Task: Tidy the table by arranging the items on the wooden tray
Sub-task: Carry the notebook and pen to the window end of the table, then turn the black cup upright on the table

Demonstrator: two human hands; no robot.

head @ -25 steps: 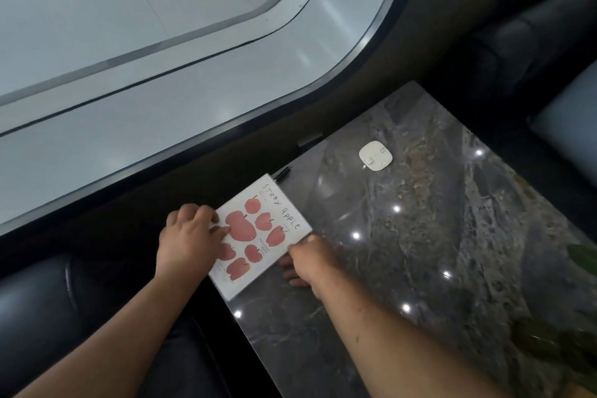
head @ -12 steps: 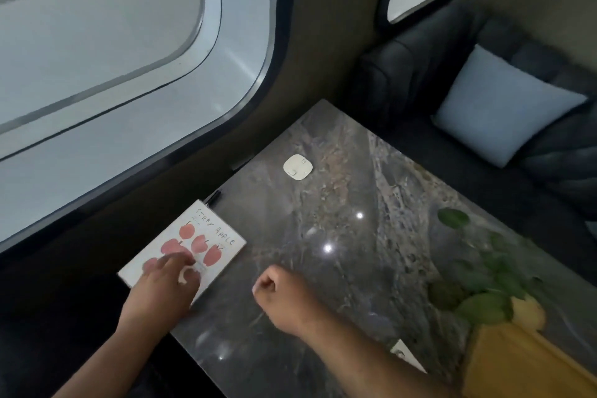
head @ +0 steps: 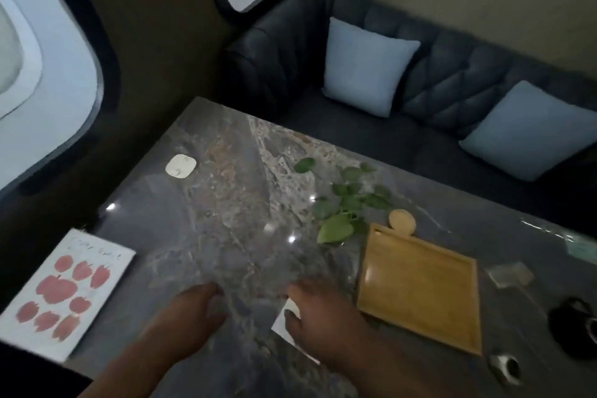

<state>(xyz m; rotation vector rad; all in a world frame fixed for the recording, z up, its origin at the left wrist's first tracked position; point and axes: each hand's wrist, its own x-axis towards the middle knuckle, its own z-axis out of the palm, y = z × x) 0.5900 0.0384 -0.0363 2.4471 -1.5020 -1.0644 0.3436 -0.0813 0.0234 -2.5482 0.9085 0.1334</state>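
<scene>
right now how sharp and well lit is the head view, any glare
Head view: dim and motion-blurred, the apple book's title unreadable; small bright ceiling-light glints on the polished marble table; windows blown out pale; both hands soft-edged; wooden tray is clearest.

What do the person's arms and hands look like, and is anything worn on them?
Both forearms are bare: no sleeves reach into view. The left hand and the right hand have no gloves, and no rings, watch or bracelet show, though the picture is dim and blurred, so small things could be missed.
</scene>
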